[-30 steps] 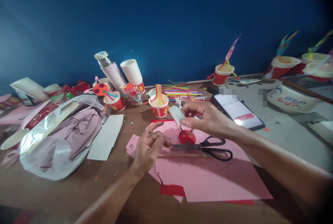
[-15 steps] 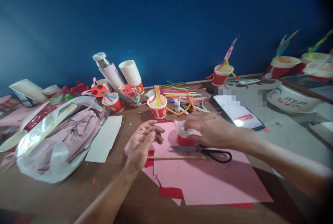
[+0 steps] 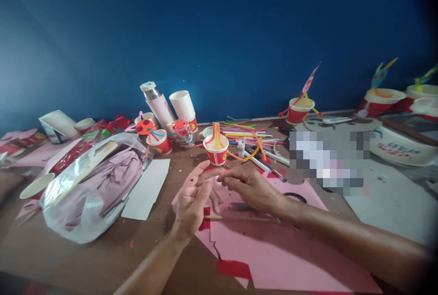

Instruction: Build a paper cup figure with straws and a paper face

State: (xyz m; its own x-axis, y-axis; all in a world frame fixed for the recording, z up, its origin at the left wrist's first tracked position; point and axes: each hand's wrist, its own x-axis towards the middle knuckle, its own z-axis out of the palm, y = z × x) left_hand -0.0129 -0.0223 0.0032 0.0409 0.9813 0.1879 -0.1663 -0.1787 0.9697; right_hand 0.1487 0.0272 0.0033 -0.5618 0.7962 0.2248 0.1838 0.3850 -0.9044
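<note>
My left hand (image 3: 192, 194) is raised over the left side of the pink paper (image 3: 284, 249), its fingers curled and turned toward the other hand. What its fingertips hold, if anything, is hidden. My right hand (image 3: 255, 190) meets it from the right, fingers bent together on a small whitish translucent container (image 3: 221, 181), mostly covered. Under my right hand lie scissors, with a black handle loop (image 3: 297, 197) showing. A thin stick (image 3: 242, 218) lies across the paper. Just beyond my hands stands a red paper cup (image 3: 216, 152) with orange and yellow strips rising from it.
Behind are coloured pipe cleaners (image 3: 244, 133), a small bottle (image 3: 241, 149), stacked cups (image 3: 183, 103) and a thermos (image 3: 160, 107). A plastic bag (image 3: 82, 222) with cloth and white card (image 3: 145, 194) lie left. Decorated cups (image 3: 299, 112) and a white bowl (image 3: 400, 149) are right.
My right hand has moved left with the translucent container, off the red round piece, to my left hand. The view has shifted slightly, so things sit lower and further right.
</note>
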